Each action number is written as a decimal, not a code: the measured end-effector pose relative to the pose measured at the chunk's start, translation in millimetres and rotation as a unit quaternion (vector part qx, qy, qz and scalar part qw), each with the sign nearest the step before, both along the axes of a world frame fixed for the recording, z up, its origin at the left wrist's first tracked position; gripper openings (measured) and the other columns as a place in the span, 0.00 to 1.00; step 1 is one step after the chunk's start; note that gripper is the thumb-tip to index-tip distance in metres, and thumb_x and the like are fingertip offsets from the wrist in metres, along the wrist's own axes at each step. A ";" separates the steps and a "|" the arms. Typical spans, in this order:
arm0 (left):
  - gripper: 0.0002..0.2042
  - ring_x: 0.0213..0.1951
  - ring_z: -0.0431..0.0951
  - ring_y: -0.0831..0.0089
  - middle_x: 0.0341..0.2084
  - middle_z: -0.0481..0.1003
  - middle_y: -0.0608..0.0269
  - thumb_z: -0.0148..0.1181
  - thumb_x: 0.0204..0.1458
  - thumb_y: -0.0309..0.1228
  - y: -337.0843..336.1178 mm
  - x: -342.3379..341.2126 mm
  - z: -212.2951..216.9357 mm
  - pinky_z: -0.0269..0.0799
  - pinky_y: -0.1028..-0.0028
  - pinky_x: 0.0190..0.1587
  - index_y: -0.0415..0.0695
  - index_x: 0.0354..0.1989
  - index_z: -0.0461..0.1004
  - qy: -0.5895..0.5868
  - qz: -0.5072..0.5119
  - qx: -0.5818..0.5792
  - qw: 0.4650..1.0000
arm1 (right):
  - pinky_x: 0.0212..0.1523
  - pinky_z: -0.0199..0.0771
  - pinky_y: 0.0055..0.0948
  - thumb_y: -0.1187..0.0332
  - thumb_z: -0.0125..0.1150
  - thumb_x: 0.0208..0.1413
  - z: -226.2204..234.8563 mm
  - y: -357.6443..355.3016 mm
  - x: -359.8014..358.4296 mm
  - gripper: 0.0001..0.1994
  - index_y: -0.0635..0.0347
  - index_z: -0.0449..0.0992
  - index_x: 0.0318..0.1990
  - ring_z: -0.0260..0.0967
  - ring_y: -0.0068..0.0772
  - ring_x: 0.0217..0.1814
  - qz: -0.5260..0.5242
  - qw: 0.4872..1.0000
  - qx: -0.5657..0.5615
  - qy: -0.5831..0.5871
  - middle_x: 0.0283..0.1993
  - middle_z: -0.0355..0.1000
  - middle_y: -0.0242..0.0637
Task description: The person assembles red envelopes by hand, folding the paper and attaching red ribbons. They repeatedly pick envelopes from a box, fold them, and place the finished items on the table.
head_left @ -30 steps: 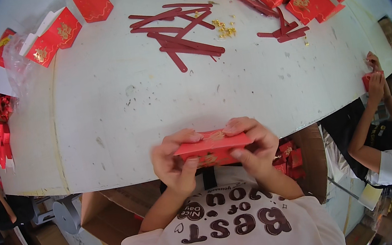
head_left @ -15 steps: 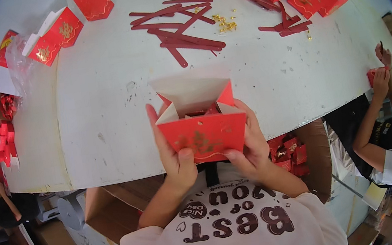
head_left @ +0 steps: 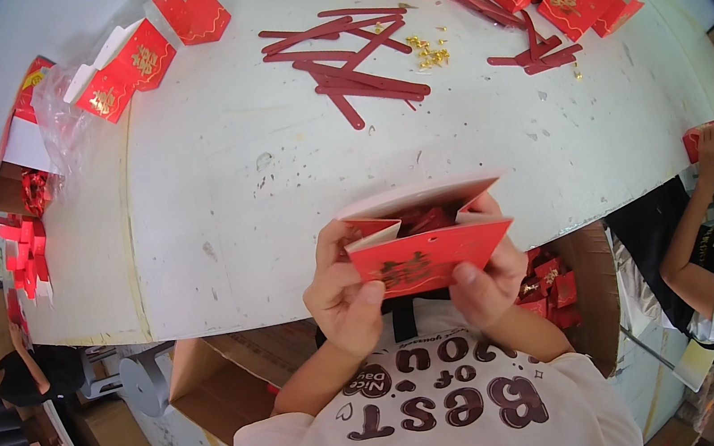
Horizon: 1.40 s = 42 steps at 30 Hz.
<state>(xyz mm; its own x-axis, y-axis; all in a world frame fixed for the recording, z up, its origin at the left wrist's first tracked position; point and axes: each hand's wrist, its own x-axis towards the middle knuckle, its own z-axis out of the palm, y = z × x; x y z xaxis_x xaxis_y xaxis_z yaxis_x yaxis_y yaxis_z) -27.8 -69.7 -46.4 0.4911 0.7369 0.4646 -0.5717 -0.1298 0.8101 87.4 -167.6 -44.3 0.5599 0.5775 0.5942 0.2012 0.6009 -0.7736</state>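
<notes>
Spanning the view: white table (head_left: 215, 169)

Open carton (head_left: 216, 386) near left, below table edge. Red paper box (head_left: 447, 256) near centre at table edge, mouth open, small red pieces inside. Left hand (head_left: 345, 301) and right hand (head_left: 493, 286) hold its two sides, thumbs on near face. Dark red strips (head_left: 370, 82) piled far centre; gold pins (head_left: 433, 58) just right.

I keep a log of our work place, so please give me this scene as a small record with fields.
Left hand: grips left side of the red box
Right hand: grips its right side
Box top: open, reddish contents inside
Table, far middle: dark red strips, small gold pieces beside them
Table, far left and far right: more red boxes
Past near edge, right: carton with red packets
Far right: co-worker's hand on another red box
</notes>
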 end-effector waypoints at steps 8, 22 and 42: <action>0.13 0.42 0.72 0.70 0.40 0.71 0.52 0.60 0.47 0.18 28.6 -5.1 13.8 0.69 0.74 0.43 0.33 0.41 0.69 0.088 -0.037 0.029 0.995 | 0.61 0.55 0.40 0.80 0.62 0.47 -9.1 4.4 17.0 0.15 0.68 0.73 0.44 0.57 0.46 0.63 0.082 0.993 -0.081 -0.002 0.60 0.58 0.57; 0.09 0.33 0.79 0.62 0.36 0.76 0.51 0.60 0.39 0.19 64.9 8.1 30.8 0.76 0.76 0.28 0.40 0.31 0.78 0.049 -0.069 0.354 0.931 | 0.41 0.73 0.28 0.87 0.57 0.40 34.9 19.8 53.1 0.13 0.63 0.78 0.34 0.73 0.36 0.40 0.148 0.971 -0.080 -0.169 0.40 0.75 0.42; 0.10 0.33 0.76 0.66 0.31 0.75 0.58 0.61 0.39 0.13 55.3 2.6 43.7 0.71 0.73 0.35 0.36 0.31 0.76 0.191 0.030 0.256 0.947 | 0.35 0.71 0.26 0.71 0.65 0.46 72.9 68.4 133.3 0.07 0.63 0.78 0.33 0.73 0.32 0.33 0.029 0.922 -0.300 -0.244 0.32 0.75 0.38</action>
